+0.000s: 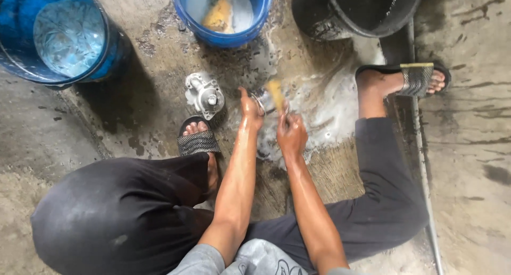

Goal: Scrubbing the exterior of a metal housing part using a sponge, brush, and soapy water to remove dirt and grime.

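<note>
Scrubbing under way at frame centre. The left hand [250,111] grasps a small metal part [263,100] just above the wet concrete floor [133,115]; the right hand [291,134], fingers clenched, works a yellow brush [276,94] against it. Suds surround the part. A second metal casting [205,95], left of centre, lies apart, seemingly awaiting or finished. Blue buckets [223,38] stand above.

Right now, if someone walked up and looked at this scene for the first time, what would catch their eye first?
Probably the two wet hands at the centre: the left hand grips a small shiny metal part while the right hand works a yellowish brush over it, on soapy white foam spread across the concrete floor. Next, the bright blue plastic buckets at the top left, and a silvery cast-metal housing lying by the left sandal.
</note>
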